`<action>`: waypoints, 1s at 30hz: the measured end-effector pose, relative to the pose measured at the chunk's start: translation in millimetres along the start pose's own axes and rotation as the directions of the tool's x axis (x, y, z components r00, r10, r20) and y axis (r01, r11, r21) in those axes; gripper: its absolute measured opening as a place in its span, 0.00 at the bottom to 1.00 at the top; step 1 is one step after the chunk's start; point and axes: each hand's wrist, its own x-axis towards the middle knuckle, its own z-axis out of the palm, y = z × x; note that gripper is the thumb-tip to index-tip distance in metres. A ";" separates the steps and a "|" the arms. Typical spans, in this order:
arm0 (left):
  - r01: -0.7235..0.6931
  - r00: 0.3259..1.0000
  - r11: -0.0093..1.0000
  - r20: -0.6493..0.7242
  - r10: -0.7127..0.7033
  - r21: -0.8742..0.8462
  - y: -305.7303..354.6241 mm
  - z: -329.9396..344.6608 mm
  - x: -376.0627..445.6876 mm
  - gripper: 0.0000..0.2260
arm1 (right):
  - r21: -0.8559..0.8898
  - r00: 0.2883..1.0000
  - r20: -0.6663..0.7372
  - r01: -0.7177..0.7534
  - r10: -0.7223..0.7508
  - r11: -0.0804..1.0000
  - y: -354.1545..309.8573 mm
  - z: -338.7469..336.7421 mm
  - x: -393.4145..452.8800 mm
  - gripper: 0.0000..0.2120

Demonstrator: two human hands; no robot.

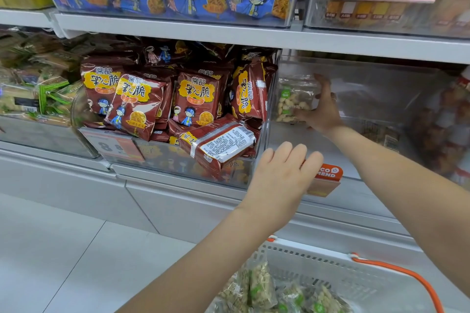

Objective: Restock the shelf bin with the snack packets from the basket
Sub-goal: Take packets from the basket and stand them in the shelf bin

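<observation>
Here, the white shelf (pixel 229 33) carries a row of clear bins. The middle one is heaped with maroon snack packets (pixel 195 99); the clear shelf bin (pixel 368 99) to its right is nearly bare. Below, at the lower edge of the view, stands the white basket (pixel 318 259) with an orange handle (pixel 407 274), holding green-labelled nut packets (pixel 262 287). The right hand (pixel 323 109) reaches inside the bin, its fingers grasping one nut packet (pixel 292 101) — upright against the bin's left wall. The left hand (pixel 282 173) rests on the bin's front rim beside an orange tag (pixel 328 175), fingers curled over the edge.
</observation>
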 end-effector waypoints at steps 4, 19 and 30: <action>-0.003 1.000 1.000 0.006 0.003 0.014 -0.2 0.1 -0.4 0.27 | 0.009 1.000 0.013 -0.009 0.009 1.000 -1.3 -2.8 -1.5 0.47; -0.047 0.999 0.999 0.016 0.047 0.011 -2.3 -7.9 1.9 0.28 | -0.700 0.885 0.300 -0.050 0.357 0.712 38.1 -122.6 -62.3 0.44; 0.388 0.915 0.573 0.230 -0.331 -0.722 -3.2 -46.5 26.2 0.39 | 0.565 0.919 0.303 -0.386 0.252 0.730 -84.0 -116.8 -123.1 0.17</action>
